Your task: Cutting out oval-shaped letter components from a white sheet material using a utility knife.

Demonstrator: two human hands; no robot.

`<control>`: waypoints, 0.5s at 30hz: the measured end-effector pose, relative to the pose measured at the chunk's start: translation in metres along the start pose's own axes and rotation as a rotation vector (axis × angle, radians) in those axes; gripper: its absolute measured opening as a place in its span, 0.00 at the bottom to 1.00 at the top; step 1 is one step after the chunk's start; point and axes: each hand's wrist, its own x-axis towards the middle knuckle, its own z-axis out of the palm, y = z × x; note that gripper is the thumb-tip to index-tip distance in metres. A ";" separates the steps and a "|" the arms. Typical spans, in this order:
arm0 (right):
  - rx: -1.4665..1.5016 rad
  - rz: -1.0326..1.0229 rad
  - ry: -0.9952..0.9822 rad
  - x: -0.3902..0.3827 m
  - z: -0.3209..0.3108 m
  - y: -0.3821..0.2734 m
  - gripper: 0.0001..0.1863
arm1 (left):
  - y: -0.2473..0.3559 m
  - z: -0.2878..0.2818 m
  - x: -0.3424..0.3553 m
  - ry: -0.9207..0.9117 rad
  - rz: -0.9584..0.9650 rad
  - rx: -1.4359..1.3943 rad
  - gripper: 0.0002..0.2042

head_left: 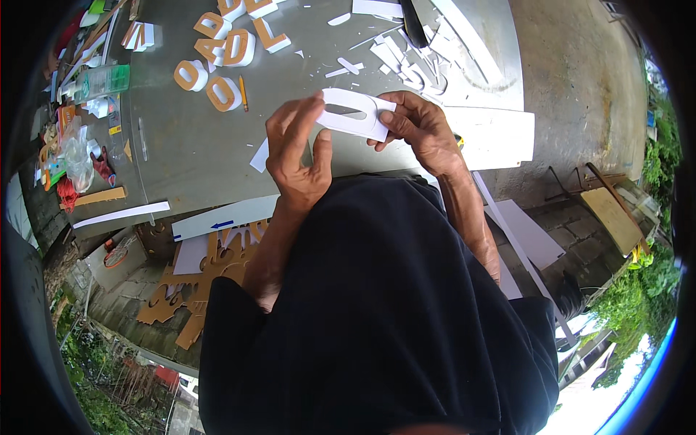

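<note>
A small white board piece (372, 119) with a long oval opening is held up over the near edge of the grey table (217, 156). My right hand (428, 133) grips its right end, thumb on top and fingers beneath. At its left end is my left hand (296, 152), with thumb and fingers spread apart. The left fingertips are by the board's edge; whether they press on it I cannot tell. Beyond the hands, several block letters (238, 49) with tan faces and white sides lie at the upper left. A yellow pencil (243, 94) rests beside them.
White offcuts (395, 58) and a dark-handled tool (413, 25) lie at the far right of the table. A green-and-clear bottle (101, 82) and a plastic bag (78, 163) clutter the left side. Cut brown sheets (206, 275) sit below the table's near edge.
</note>
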 end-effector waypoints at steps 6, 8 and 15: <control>-0.116 0.023 -0.061 0.008 0.002 -0.009 0.17 | -0.004 -0.011 0.019 -0.174 -0.861 -0.704 0.25; -0.116 0.061 -0.041 0.011 0.007 -0.011 0.17 | -0.011 -0.004 0.013 -0.271 -0.873 -0.643 0.19; -0.256 0.113 0.080 0.012 0.003 -0.006 0.18 | 0.002 0.012 0.005 -0.138 -0.757 -0.535 0.12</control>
